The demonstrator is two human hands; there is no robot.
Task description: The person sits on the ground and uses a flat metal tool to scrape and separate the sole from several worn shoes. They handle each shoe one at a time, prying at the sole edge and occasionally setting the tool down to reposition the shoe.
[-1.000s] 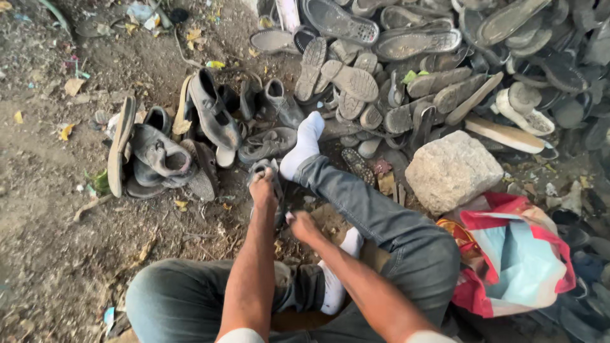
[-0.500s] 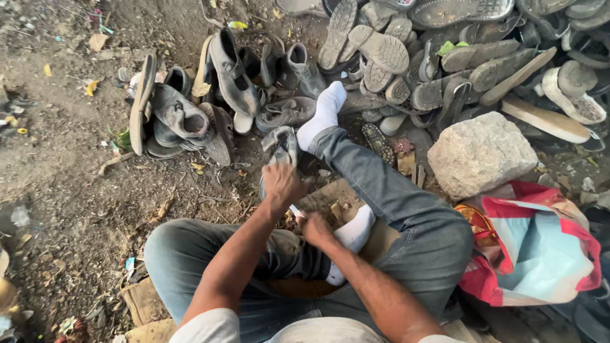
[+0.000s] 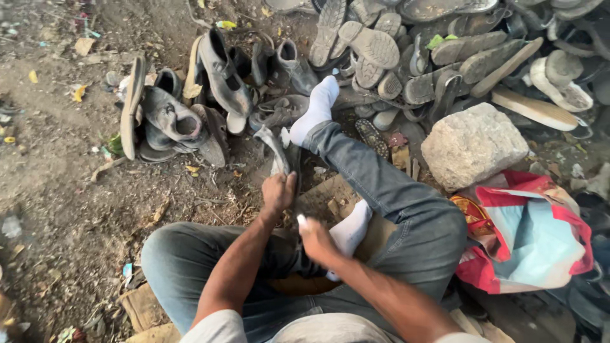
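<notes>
While the left hand (image 3: 278, 192) holds a worn shoe (image 3: 277, 151) in closed grip, the right hand (image 3: 316, 240) (blurred) pinches something small.

Person sits on dirt, legs in grey jeans, white socks. Left hand (image 3: 278, 192) grips a worn grey shoe (image 3: 277, 151) w/ sole up; right hand (image 3: 316, 240) close beside it, fingers curled. Far: heap of old shoes and soles (image 3: 406, 57). Right: pale rock (image 3: 473, 145), red-and-blue bag (image 3: 530, 232).
</notes>
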